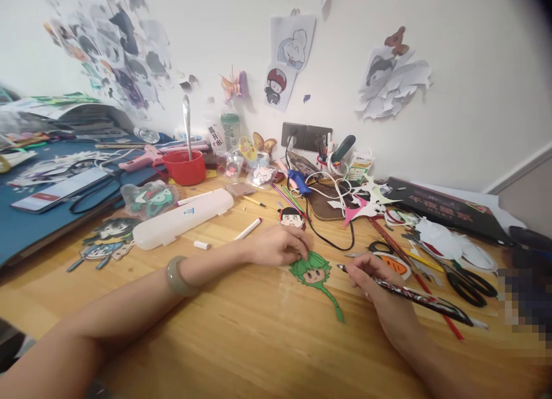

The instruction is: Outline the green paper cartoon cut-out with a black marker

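A green paper cutout of a smiling leaf-haired character, with a long stem, lies on the wooden table. The bent fingers of my left hand grip its top edge; the fingertips are partly hidden. A jade-like bangle circles my left wrist. To the right of the cutout, my right hand is closed around a dark patterned pen. The pen's tip points left, a little apart from the cutout. Just beyond my left hand is another paper cutout, a black-haired face.
Black scissors and paper scraps lie at the right. A white pencil case, an uncapped marker and a red mug stand to the left and back. A blue glue gun and cables lie behind my hands.
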The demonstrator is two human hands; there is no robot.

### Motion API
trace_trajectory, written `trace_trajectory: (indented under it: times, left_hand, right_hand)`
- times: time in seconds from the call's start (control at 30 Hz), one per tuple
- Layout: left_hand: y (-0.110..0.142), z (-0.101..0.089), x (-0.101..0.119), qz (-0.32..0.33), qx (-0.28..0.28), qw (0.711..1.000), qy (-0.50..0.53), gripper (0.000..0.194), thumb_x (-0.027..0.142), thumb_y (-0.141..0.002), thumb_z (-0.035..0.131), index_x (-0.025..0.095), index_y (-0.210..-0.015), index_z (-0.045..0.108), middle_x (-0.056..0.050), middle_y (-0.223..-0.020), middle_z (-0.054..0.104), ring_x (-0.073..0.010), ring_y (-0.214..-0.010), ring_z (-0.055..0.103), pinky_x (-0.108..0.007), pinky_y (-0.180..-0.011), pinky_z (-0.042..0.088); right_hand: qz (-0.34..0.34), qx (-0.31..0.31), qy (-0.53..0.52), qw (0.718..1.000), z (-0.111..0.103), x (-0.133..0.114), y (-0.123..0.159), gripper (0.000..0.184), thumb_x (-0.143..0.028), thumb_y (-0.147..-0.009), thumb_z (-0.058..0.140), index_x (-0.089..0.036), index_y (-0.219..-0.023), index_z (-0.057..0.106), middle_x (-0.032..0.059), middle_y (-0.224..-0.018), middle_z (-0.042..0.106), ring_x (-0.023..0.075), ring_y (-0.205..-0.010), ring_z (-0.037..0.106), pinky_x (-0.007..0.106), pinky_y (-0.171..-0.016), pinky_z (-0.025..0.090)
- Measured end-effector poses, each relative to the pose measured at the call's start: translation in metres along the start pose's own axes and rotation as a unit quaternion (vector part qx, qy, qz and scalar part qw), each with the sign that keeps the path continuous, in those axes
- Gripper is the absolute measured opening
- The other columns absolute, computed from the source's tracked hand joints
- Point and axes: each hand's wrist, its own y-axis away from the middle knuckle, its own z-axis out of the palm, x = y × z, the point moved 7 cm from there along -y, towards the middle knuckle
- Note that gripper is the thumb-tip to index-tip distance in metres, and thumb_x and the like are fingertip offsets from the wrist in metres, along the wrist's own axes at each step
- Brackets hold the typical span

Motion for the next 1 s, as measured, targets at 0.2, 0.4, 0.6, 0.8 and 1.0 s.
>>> trace_trajectory:
  times: [0.2,0.4,0.6,0.8,1.0]
  left_hand:
    - [0.002,0.007,0.01,0.001,-0.031,0.999,-0.026,0.014,0.012,-0.076,0.058,0.017,-0.085,0.067,-0.004,-0.091,0.062,-0.016,-0.085,0.055,-0.024,-0.074,0.042]
    - [-0.001,0.013,0.026,0.047,-0.046,0.997,-0.03,0.014,0.017,-0.079,0.061,0.019,-0.092,0.066,-0.003,-0.095,0.063,-0.0166,-0.09,0.053,-0.026,-0.081,0.039]
    - [0.0,0.021,0.033,0.083,-0.069,0.993,-0.05,0.02,0.02,-0.084,0.056,0.025,-0.102,0.063,-0.003,-0.098,0.062,-0.0168,-0.093,0.051,-0.026,-0.08,0.039]
    - [0.001,0.022,0.035,0.095,-0.084,0.988,-0.086,0.024,0.016,-0.088,0.047,0.026,-0.104,0.063,-0.004,-0.098,0.062,-0.0178,-0.09,0.05,-0.028,-0.074,0.039]
    - [0.001,0.025,0.035,0.089,-0.101,0.985,-0.104,0.025,0.018,-0.089,0.044,0.025,-0.105,0.062,-0.003,-0.1,0.061,-0.0186,-0.089,0.048,-0.028,-0.075,0.037]
  right_hand:
    - [0.002,0.034,-0.004,0.999,-0.011,0.0,-0.001,0.019,-0.027,-0.071,0.058,-0.022,-0.063,0.041,-0.0056,-0.056,0.04,0.0108,-0.051,0.036,0.024,-0.047,0.028]
    - [0.003,-0.025,0.006,1.0,0.001,-0.001,0.009,0.025,-0.023,-0.071,0.054,-0.022,-0.056,0.034,-0.0061,-0.053,0.036,0.0111,-0.05,0.032,0.025,-0.048,0.028]
    - [-0.013,-0.072,0.093,0.993,0.017,0.003,0.01,0.024,-0.019,-0.072,0.052,-0.021,-0.056,0.034,-0.0067,-0.052,0.034,0.0106,-0.05,0.033,0.024,-0.048,0.025]
    - [-0.015,-0.08,0.128,0.988,0.018,0.007,0.01,0.024,-0.021,-0.073,0.051,-0.021,-0.056,0.034,-0.0069,-0.051,0.033,0.0104,-0.049,0.032,0.023,-0.045,0.023]
    - [-0.01,-0.084,0.134,0.987,0.02,0.009,0.011,0.025,-0.024,-0.074,0.052,-0.021,-0.056,0.035,-0.0066,-0.051,0.035,0.0101,-0.048,0.032,0.023,-0.045,0.023]
